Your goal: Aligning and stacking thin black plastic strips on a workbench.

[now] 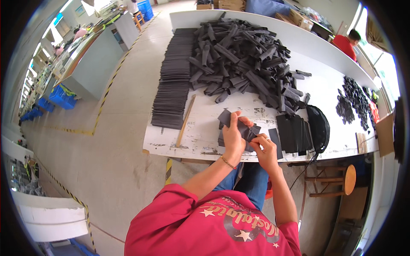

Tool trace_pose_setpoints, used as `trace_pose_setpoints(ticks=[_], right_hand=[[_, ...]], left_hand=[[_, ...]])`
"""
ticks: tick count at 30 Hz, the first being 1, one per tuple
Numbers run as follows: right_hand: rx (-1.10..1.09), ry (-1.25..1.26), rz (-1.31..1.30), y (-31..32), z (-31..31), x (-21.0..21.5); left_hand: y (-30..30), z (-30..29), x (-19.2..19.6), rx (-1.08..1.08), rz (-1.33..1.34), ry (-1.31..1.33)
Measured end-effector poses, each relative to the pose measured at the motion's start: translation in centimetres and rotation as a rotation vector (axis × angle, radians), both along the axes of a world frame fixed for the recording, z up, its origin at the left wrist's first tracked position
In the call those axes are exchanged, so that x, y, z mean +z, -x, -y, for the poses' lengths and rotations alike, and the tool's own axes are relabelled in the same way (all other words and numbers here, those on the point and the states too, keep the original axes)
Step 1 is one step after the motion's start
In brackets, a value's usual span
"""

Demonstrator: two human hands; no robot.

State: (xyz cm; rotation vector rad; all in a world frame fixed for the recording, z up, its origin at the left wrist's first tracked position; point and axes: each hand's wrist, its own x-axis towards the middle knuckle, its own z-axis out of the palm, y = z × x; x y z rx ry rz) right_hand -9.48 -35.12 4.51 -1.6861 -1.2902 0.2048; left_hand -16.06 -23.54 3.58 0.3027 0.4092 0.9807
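Note:
A dark grey folded piece of fabric is held between my two hands just above the near edge of the white table. My left hand is closed around its left part, thumb up and fingers bent behind it. My right hand pinches its right end between thumb and fingertips. Part of the piece is hidden by the fingers. Below my hands, more dark flat pieces lie on the table. Just to the right are overlapping flat dark strips.
A big heap of rolled dark pieces covers the table's far middle. Neat stacked strips line its left, beside a wooden stick. A black round-edged object sits right; small black pieces lie beyond. A wooden stool stands below.

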Motion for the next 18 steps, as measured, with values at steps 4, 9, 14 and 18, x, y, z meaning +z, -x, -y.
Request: trace_pose_setpoints(ticks=[4,9,14,18], right_hand=[[-0.156,-0.008,-0.567,1.7,-0.4,-0.3],[-0.341,-0.301,-0.623,2.5,-1.4,-0.9],[-0.404,-0.287,-0.693,-1.6,2.9,-1.1],[-0.214,-0.204,-0.868,1.4,-1.4,1.8]], left_hand=[[0.2,-0.8,-0.8,-0.036,0.038,-0.066],[1.0,-2.6,0.7,-0.008,0.074,-0.149],[2.2,-4.8,3.0,0.082,0.043,-0.263],[2.2,-2.5,3.0,-0.007,-0.02,-0.31]])
